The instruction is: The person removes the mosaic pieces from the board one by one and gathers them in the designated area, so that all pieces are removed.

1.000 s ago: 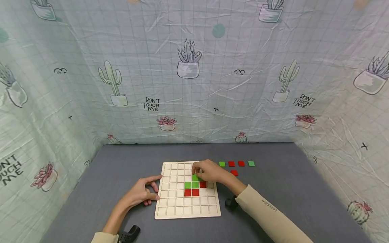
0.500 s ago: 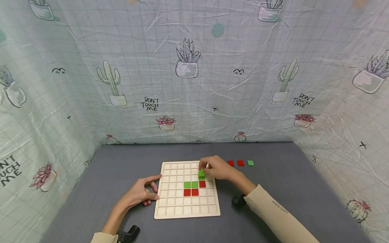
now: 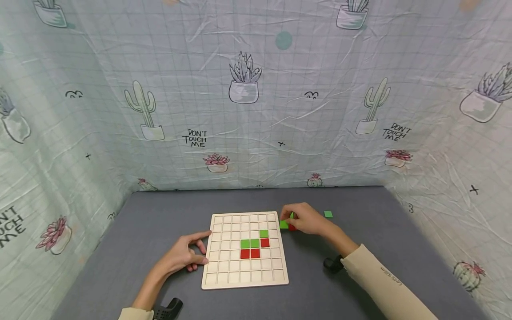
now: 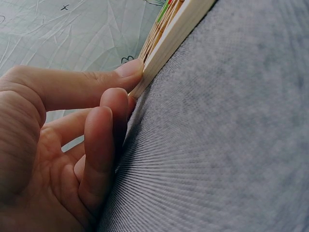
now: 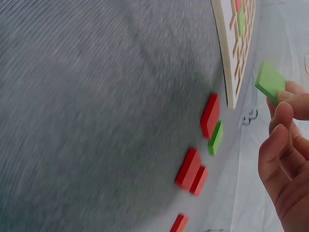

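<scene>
A wooden grid board [image 3: 232,266] lies flat on the table, several red and green square tiles seated in its cells, such as a red tile [image 3: 245,254] and a green tile [image 3: 264,233]. My left hand [image 3: 185,253] touches the board's left edge with thumb and index finger set apart along it; the left wrist view has the thumb [image 4: 128,70] against the wooden rim. Just past the board's right edge, my right hand [image 3: 306,218] pinches a green tile [image 5: 269,81] by one corner, raised above the table.
Loose tiles lie right of the board, partly hidden by my right hand: several red ones, including a red tile [image 5: 210,116], and a green tile [image 5: 216,137]. Another green tile [image 3: 328,214] lies farther right. A printed cloth [image 3: 256,164] hangs behind the grey table [image 3: 172,209].
My right hand has moved right, off the board, carrying the green tile from above the cells to beyond the right edge. My left hand stays at the board's left edge.
</scene>
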Demonstrator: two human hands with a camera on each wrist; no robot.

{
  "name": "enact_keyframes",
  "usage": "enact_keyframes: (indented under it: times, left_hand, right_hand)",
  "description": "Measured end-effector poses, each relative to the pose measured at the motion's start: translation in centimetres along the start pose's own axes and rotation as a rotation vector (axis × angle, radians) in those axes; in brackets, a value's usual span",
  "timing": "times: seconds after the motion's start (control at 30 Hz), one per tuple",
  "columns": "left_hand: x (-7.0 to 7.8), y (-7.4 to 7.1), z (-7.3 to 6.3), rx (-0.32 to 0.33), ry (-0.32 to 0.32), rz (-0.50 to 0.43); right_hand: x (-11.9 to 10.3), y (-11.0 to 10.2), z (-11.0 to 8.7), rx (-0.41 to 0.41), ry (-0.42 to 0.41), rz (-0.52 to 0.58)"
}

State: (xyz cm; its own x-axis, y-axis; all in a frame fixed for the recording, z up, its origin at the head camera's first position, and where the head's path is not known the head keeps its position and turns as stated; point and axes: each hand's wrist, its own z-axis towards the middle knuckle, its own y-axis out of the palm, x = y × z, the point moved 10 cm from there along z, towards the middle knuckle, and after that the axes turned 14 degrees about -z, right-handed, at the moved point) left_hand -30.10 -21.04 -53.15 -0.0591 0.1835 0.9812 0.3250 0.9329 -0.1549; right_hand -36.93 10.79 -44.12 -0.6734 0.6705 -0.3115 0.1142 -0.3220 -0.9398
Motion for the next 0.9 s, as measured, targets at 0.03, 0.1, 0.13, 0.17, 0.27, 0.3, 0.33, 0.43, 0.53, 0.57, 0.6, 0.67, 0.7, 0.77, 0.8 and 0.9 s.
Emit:
enact_keyframes:
  times: [0.03,0.1,0.13,0.17,0.27,0.3,0.33,0.43,0.53,0.57,0.6,0.67,0.7,0.77,0.8,0.9]
  left_hand:
    - [0.0,0.0,0.0,0.001,-0.002,0.005]
    - [0.0,0.0,-0.1,0.0,-0.003,0.006]
    - [0.0,0.0,-0.1,0.001,-0.002,0.007]
    - [0.0,0.0,-0.1,0.002,-0.002,0.009]
    - [0.0,0.0,0.0,0.004,-0.006,0.008]
    - [0.0,0.0,0.0,0.005,-0.006,0.006]
    - [0.0,0.0,0.0,0.004,-0.008,0.003]
    - [-0.1,0.1,0.0,-0.006,-0.015,-0.015]
    - [-0.1,0.1,0.0,-0.013,-0.015,-0.024]
    - [0.0,0.2,0.0,-0.015,-0.012,-0.025]
    - [0.0,0.1,0.0,-0.014,-0.007,-0.021]
    - [0.0,0.1,0.0,-0.009,-0.001,-0.012]
    - [0.1,0.1,0.0,-0.009,0.002,-0.009]
    - [0.1,0.1,0.0,-0.009,0.006,-0.003]
    - [0.1,0.1,0.0,-0.009,0.006,-0.002]
    - [0.0,0.0,0.0,-0.012,0.002,-0.003]
  right_hand:
    - [0.3,-0.1,-0.2,0.005,0.006,0.003]
    - [0.8,-0.5,-0.6,0.016,0.011,0.006]
    - [1.0,-0.6,-0.8,0.022,0.012,0.008]
    - [1.3,-0.7,-1.0,0.029,0.012,0.011]
    - [1.9,-1.1,-1.6,0.051,0.017,0.002]
    - [2.1,-1.2,-1.7,0.055,0.018,-0.003]
    - [2.3,-1.2,-1.9,0.059,0.016,-0.007]
    - [3.0,-1.3,-2.5,0.058,0.025,-0.005]
    - [3.7,-1.4,-3.0,0.053,0.043,0.019]
    - [4.0,-1.4,-3.2,0.052,0.054,0.029]
    - [4.2,-1.5,-3.4,0.049,0.061,0.038]
    - [4.7,-1.6,-3.7,0.05,0.07,0.046]
    - [4.9,-1.7,-3.8,0.05,0.079,0.045]
    - [5.3,-1.9,-4.1,0.052,0.085,0.042]
    - [5.5,-2.0,-4.3,0.052,0.088,0.037]
    - [6.1,-2.4,-4.7,0.057,0.094,0.032]
